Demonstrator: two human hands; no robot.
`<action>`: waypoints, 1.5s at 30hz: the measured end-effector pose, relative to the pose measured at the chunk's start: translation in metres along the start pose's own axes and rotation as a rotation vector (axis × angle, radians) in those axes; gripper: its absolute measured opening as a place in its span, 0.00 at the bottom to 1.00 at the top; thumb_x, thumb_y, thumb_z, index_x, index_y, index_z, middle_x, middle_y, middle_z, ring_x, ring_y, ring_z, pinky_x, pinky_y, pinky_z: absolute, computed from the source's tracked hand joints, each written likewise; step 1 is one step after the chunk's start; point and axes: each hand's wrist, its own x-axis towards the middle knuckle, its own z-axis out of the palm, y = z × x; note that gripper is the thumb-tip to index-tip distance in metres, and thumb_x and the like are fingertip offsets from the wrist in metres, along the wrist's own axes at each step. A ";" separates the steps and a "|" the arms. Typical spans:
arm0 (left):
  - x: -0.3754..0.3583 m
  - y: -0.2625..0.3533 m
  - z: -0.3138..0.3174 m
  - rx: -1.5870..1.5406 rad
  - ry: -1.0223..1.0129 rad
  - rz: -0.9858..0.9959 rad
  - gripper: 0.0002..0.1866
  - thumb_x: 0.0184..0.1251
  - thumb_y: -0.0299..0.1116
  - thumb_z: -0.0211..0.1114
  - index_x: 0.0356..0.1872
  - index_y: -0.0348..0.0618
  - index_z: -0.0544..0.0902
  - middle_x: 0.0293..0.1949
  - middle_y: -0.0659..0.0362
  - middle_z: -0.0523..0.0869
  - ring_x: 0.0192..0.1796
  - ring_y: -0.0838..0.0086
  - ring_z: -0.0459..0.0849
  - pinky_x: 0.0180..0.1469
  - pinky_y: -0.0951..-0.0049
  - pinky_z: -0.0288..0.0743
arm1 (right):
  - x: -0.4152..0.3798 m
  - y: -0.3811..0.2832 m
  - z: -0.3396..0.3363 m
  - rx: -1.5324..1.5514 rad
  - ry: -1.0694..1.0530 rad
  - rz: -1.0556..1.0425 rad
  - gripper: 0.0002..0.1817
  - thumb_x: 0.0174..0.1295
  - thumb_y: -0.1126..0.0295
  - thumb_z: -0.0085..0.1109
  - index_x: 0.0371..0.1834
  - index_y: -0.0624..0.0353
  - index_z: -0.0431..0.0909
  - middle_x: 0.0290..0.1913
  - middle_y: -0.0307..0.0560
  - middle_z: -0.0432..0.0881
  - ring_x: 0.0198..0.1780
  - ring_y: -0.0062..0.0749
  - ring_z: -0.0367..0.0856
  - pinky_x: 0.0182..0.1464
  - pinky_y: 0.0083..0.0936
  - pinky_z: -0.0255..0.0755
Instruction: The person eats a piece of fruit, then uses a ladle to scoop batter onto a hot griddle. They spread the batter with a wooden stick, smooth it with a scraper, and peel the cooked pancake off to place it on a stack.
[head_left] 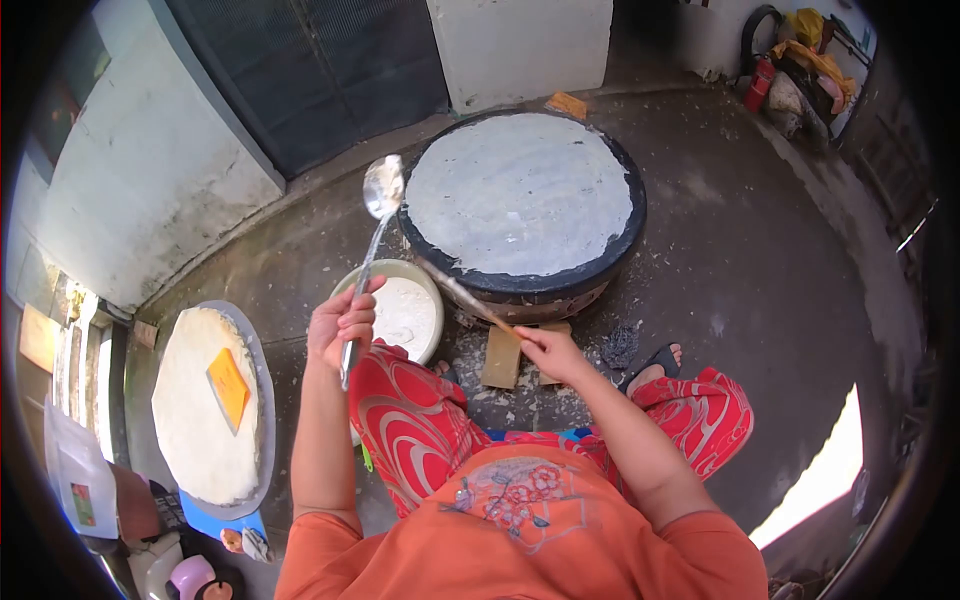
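Dark concrete floor (720, 330) surrounds a round griddle (520, 190) coated in a pale layer, with a metal ladle (376, 238) and a wooden stick (468, 300) held on its near side.

Left of the griddle, the ladle's long axis runs away from the seated person, leaning slightly right; its smeared cup is at the far end, and its handle's tail juts below the fist. The stick slants forward and left from its near end, its tip by the griddle's near-left edge; contact there I cannot tell. Both hands are closed: the left hand (345, 322) wraps the ladle's handle, forearm reaching almost straight ahead beside a bowl (439, 318) of pale batter (402, 312); the right hand (553, 352) grips the stick, forearm angled inward.
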 end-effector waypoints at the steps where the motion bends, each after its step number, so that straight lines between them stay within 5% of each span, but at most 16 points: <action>1: -0.012 0.010 -0.007 0.073 0.102 0.054 0.19 0.70 0.32 0.41 0.54 0.26 0.64 0.25 0.60 0.68 0.18 0.82 0.63 0.15 0.84 0.59 | 0.001 0.005 -0.006 0.117 0.124 -0.044 0.17 0.61 0.64 0.50 0.52 0.56 0.74 0.46 0.52 0.80 0.45 0.35 0.80 0.48 0.23 0.69; 5: -0.038 0.042 -0.055 0.282 0.537 0.140 0.15 0.69 0.32 0.43 0.46 0.27 0.67 0.24 0.60 0.70 0.17 0.84 0.64 0.13 0.86 0.58 | 0.019 0.011 -0.054 -0.060 0.569 0.123 0.19 0.63 0.64 0.45 0.53 0.61 0.72 0.48 0.56 0.78 0.49 0.42 0.77 0.50 0.29 0.70; 9: -0.034 0.056 -0.115 0.180 0.676 0.101 0.14 0.69 0.33 0.41 0.40 0.27 0.67 0.24 0.60 0.70 0.17 0.84 0.64 0.13 0.85 0.61 | -0.005 -0.030 -0.021 -0.163 -0.084 0.071 0.17 0.60 0.63 0.51 0.50 0.55 0.76 0.41 0.56 0.81 0.44 0.34 0.80 0.47 0.23 0.70; 11: -0.029 0.062 -0.151 0.017 0.688 0.077 0.16 0.70 0.34 0.40 0.40 0.26 0.66 0.23 0.60 0.68 0.16 0.83 0.62 0.12 0.85 0.59 | -0.008 -0.021 -0.014 -0.064 -0.081 0.088 0.18 0.59 0.63 0.53 0.52 0.54 0.75 0.40 0.54 0.81 0.40 0.28 0.79 0.45 0.21 0.69; 13: -0.030 0.086 -0.230 -0.039 0.484 -0.043 0.18 0.70 0.36 0.41 0.42 0.25 0.66 0.27 0.56 0.71 0.19 0.78 0.68 0.17 0.81 0.66 | 0.001 0.027 -0.013 0.440 0.434 0.112 0.18 0.60 0.63 0.52 0.53 0.53 0.74 0.38 0.53 0.82 0.36 0.27 0.78 0.42 0.21 0.69; 14: -0.031 0.092 -0.252 -0.087 0.275 -0.156 0.20 0.69 0.38 0.42 0.44 0.25 0.65 0.30 0.52 0.75 0.22 0.73 0.74 0.21 0.76 0.73 | -0.001 0.056 -0.011 0.153 0.588 0.017 0.20 0.60 0.63 0.53 0.55 0.53 0.72 0.39 0.53 0.81 0.35 0.26 0.78 0.41 0.20 0.69; 15: -0.028 0.078 -0.238 -0.094 0.276 -0.157 0.20 0.69 0.38 0.42 0.44 0.25 0.65 0.30 0.52 0.75 0.22 0.73 0.74 0.21 0.76 0.73 | -0.017 0.037 -0.011 0.148 0.585 0.021 0.20 0.60 0.63 0.53 0.55 0.53 0.72 0.39 0.53 0.81 0.35 0.26 0.78 0.41 0.20 0.69; 17: -0.018 0.050 -0.210 0.154 0.612 0.137 0.26 0.68 0.44 0.42 0.51 0.24 0.63 0.42 0.42 0.78 0.40 0.56 0.80 0.43 0.61 0.77 | -0.050 -0.004 -0.014 -0.101 -0.089 0.242 0.21 0.59 0.63 0.53 0.57 0.55 0.70 0.41 0.54 0.81 0.41 0.28 0.80 0.45 0.21 0.70; 18: -0.021 0.051 -0.218 0.053 0.469 0.085 0.31 0.67 0.49 0.43 0.55 0.24 0.62 0.51 0.37 0.73 0.55 0.50 0.73 0.60 0.55 0.64 | -0.055 -0.008 -0.014 -0.102 -0.091 0.243 0.21 0.59 0.63 0.53 0.57 0.55 0.70 0.41 0.54 0.81 0.41 0.28 0.80 0.45 0.21 0.70; 21: -0.022 0.031 -0.214 0.224 0.607 0.181 0.30 0.68 0.49 0.43 0.55 0.28 0.64 0.50 0.41 0.75 0.53 0.54 0.75 0.59 0.56 0.66 | -0.055 -0.008 -0.016 -0.020 -0.119 0.165 0.22 0.58 0.66 0.53 0.58 0.55 0.69 0.43 0.54 0.80 0.46 0.29 0.79 0.48 0.21 0.69; 24: -0.026 -0.002 -0.187 0.514 0.784 0.278 0.25 0.68 0.47 0.43 0.54 0.34 0.69 0.50 0.46 0.77 0.51 0.58 0.77 0.57 0.58 0.67 | -0.043 -0.008 -0.032 0.016 0.200 -0.051 0.28 0.54 0.75 0.54 0.61 0.53 0.65 0.46 0.52 0.78 0.46 0.29 0.79 0.50 0.21 0.68; 27: -0.030 0.007 -0.275 0.265 0.583 0.247 0.22 0.68 0.44 0.44 0.53 0.38 0.71 0.49 0.49 0.78 0.49 0.60 0.77 0.56 0.61 0.68 | -0.042 -0.050 -0.056 0.168 0.095 -0.149 0.36 0.53 0.82 0.52 0.67 0.49 0.56 0.54 0.52 0.73 0.46 0.32 0.79 0.46 0.24 0.73; 30: -0.050 -0.031 -0.173 0.539 0.853 0.317 0.22 0.67 0.43 0.46 0.54 0.38 0.70 0.49 0.51 0.78 0.50 0.62 0.76 0.55 0.63 0.69 | -0.055 -0.087 -0.056 0.812 -0.039 0.060 0.35 0.55 0.82 0.52 0.67 0.53 0.54 0.52 0.49 0.73 0.34 0.27 0.80 0.25 0.19 0.74; 34: -0.071 -0.016 -0.253 0.527 0.726 0.443 0.24 0.66 0.45 0.48 0.56 0.38 0.68 0.54 0.52 0.74 0.55 0.64 0.72 0.56 0.62 0.67 | -0.039 -0.035 -0.058 0.579 0.032 0.299 0.31 0.55 0.83 0.50 0.65 0.61 0.54 0.49 0.51 0.73 0.24 0.24 0.76 0.20 0.15 0.70; 39: -0.086 -0.050 -0.168 0.977 1.074 0.808 0.27 0.63 0.49 0.52 0.55 0.37 0.69 0.55 0.53 0.72 0.58 0.65 0.69 0.58 0.62 0.61 | -0.026 -0.023 -0.090 0.612 0.281 0.249 0.32 0.53 0.86 0.44 0.65 0.59 0.55 0.47 0.46 0.74 0.20 0.21 0.73 0.18 0.16 0.66; 45: -0.080 -0.081 -0.133 1.180 0.827 0.955 0.28 0.69 0.43 0.44 0.62 0.33 0.60 0.63 0.49 0.63 0.66 0.64 0.59 0.65 0.65 0.50 | -0.014 0.015 -0.110 0.558 0.422 0.340 0.34 0.50 0.86 0.43 0.65 0.59 0.55 0.45 0.45 0.74 0.18 0.20 0.70 0.16 0.15 0.64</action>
